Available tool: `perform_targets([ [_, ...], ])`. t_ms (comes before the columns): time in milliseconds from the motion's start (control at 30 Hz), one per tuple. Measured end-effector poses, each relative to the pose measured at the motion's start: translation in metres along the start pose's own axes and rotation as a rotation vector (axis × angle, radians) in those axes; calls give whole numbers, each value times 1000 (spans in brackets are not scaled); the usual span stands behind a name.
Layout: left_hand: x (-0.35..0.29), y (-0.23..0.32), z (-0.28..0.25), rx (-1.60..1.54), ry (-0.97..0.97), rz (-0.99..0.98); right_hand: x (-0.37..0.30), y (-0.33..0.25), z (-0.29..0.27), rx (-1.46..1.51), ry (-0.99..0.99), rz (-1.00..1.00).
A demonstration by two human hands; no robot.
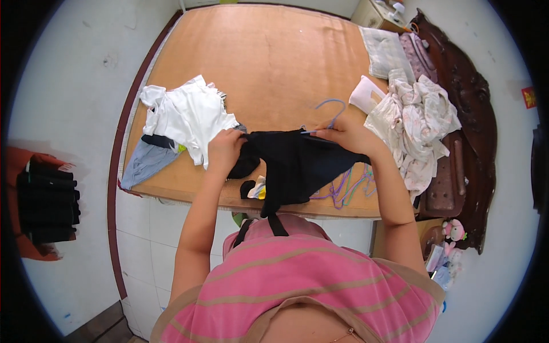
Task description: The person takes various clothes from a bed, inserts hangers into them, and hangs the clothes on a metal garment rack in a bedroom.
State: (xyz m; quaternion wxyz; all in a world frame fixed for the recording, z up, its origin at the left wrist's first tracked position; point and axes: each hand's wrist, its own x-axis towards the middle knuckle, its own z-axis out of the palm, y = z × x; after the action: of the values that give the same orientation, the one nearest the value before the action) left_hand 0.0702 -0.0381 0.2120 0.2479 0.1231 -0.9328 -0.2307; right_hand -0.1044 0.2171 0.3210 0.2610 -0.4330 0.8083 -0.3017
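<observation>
A black garment (303,166) hangs stretched between my two hands, over the near edge of the bed mat. My left hand (226,150) is closed on the garment's left end. Closed near its upper right part, my right hand (350,136) grips a light blue clothes hanger (344,107) whose hook rises above the fingers. The hanger's lower part is hidden by the cloth and my hand. Beyond my left hand lies a white shirt (186,117) on a heap of clothes. Several purple and green hangers (346,188) lie on the bed below my right hand.
The tan mat (263,63) covers the bed. At the right, crumpled pale bedding (417,114) and a pillow (389,51) lie by the dark carved headboard (472,86). A blue-grey garment (150,162) sits at the left edge. Dark folded clothes (48,200) fill an orange-brown holder far left.
</observation>
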Motion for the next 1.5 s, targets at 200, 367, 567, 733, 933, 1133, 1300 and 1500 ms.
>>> perform_targets([
  [200,37,9,-34,-44,89,240,-6,-14,-39,84,38,-73],
  [367,47,-8,-37,46,113,254,8,13,-40,176,1,163],
  [567,33,-72,-37,153,127,52,-7,22,-51,438,145,111],
  [733,36,-81,2,-17,21,-200,44,104,-25,184,16,170],
  [933,-22,-159,87,-27,-287,-495,116,166,-30,-291,552,39],
  [1133,-82,-197,166,-128,-591,-685,172,179,-75,-416,810,-252],
  [1300,-108,-215,220,60,-742,-838,212,182,-54,-655,739,-232],
  [1500,-106,-211,258,203,-821,-760,236,268,56,-494,521,-28],
])
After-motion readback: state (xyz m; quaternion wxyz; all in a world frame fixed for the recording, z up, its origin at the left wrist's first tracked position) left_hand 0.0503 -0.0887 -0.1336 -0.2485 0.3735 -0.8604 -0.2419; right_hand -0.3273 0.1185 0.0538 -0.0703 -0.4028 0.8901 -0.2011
